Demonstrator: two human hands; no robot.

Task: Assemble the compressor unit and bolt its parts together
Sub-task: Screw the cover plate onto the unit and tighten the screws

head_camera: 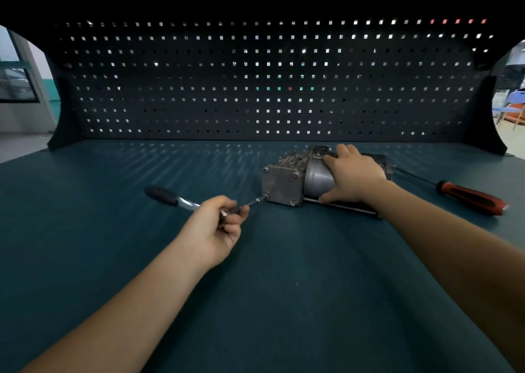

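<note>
The grey metal compressor unit (287,181) lies on its side on the dark teal bench top (284,273), its square end plate with corner bolts facing me. My right hand (353,173) lies over the round cylinder body, thumb below and fingers over the top, gripping it. My left hand (218,227) grips the head of a ratchet wrench (170,198), whose black handle sticks out to the left. The tool's thin bit reaches to a bolt (265,196) at the lower left corner of the end plate.
A screwdriver with a red and black handle (471,198) lies on the bench to the right of the compressor, its shaft pointing toward it. A dark pegboard (270,82) closes off the back of the bench.
</note>
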